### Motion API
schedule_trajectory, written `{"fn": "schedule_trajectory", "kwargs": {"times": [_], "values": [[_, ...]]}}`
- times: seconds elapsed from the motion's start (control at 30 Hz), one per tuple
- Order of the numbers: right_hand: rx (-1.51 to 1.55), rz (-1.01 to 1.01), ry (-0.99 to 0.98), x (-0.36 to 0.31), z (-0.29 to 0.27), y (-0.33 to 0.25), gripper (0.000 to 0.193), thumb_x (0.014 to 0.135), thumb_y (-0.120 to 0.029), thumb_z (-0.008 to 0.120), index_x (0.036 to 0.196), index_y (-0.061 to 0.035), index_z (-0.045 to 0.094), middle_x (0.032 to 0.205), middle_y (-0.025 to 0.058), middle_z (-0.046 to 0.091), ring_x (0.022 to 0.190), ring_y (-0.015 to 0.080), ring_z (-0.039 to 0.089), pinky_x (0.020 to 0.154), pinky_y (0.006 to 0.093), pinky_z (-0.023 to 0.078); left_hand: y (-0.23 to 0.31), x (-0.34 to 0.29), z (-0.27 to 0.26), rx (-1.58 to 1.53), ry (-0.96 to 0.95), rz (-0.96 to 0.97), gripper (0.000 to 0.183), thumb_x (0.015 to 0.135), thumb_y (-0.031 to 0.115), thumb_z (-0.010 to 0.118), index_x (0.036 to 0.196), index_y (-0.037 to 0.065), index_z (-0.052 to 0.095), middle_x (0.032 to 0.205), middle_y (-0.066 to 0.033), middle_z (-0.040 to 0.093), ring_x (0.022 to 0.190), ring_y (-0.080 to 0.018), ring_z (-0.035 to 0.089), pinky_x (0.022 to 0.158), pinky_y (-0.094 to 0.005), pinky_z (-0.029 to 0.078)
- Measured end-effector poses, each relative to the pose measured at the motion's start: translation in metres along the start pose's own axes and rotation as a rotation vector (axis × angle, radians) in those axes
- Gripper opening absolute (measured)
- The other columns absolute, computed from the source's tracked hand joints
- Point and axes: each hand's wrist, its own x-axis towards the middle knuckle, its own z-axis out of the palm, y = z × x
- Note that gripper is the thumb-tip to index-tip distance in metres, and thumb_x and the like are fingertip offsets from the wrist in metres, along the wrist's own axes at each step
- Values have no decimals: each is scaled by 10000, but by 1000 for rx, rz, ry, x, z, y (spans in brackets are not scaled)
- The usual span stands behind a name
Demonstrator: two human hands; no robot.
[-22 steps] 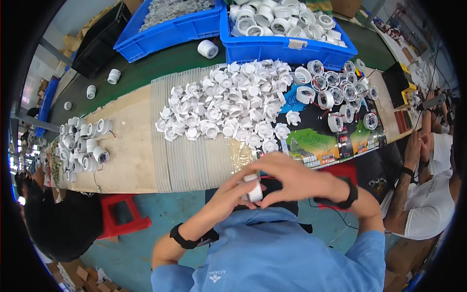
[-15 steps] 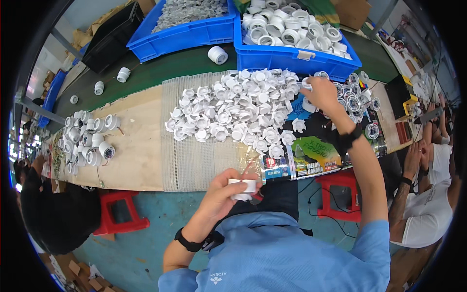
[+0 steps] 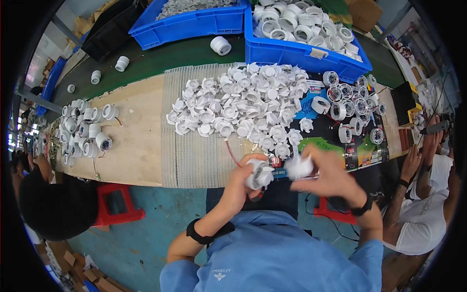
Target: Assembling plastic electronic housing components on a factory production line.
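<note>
My left hand [image 3: 236, 187] is closed round a white fan part [image 3: 260, 176] with curved blades; a thin red wire [image 3: 231, 154] trails up from beside that hand. Just to the right, my right hand [image 3: 333, 176] grips a white round piece [image 3: 298, 168], smeared by motion, so its exact shape cannot be told. The two white pieces are close together over the table's near edge. Beyond the hands lies a heap of white bladed fan wheels [image 3: 253, 100]. Part of a red-and-black thing [image 3: 258, 196] shows under my left hand.
White round housings with wires [image 3: 357, 104] are grouped at right, and more housings [image 3: 80, 129] at left. Blue bins [image 3: 311, 57] with white parts stand behind, on a green belt [image 3: 160, 61]. Red stools [image 3: 114, 204] are below the table. Other people sit at both sides.
My right hand has come back from the housings at the right to beside my left hand, bringing a white piece. My left hand has tilted its part, so the blades show. The view has shifted slightly.
</note>
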Motion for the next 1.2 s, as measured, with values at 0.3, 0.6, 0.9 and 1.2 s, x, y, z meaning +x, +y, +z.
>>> {"fn": "schedule_trajectory", "kwargs": {"times": [0.3,0.6,0.9,1.2], "values": [[367,-38,191,-19,64,-4,582,678,-262,811,1102,-4,506,810,124,653,690,254,646,636,312,497,-4,6,13,476,83,423,207,939,157,437,1095,27,475,895,-36,545,755,-71,480,670,-237,412],[368,-79,233,-20,65,-4,567,764,-209,783,1210,9,510,979,134,639,806,203,606,729,302,495,-6,4,10,616,96,445,321,970,243,391,1013,-12,582,867,-88,605,782,-144,560,709,-281,442],[536,-60,201,-28,71,-3,584,777,-214,778,1227,21,488,1005,138,638,864,210,630,772,315,506,-6,-4,20,688,88,477,413,970,315,358,1035,-30,577,902,-86,630,778,-115,570,688,-243,439],[345,-345,230,-26,64,-12,647,726,-281,811,1204,33,507,974,157,593,799,270,596,686,350,482,-4,-17,30,798,91,759,309,934,189,395,994,-56,573,816,-185,611,692,-253,623,599,-325,469]]}}
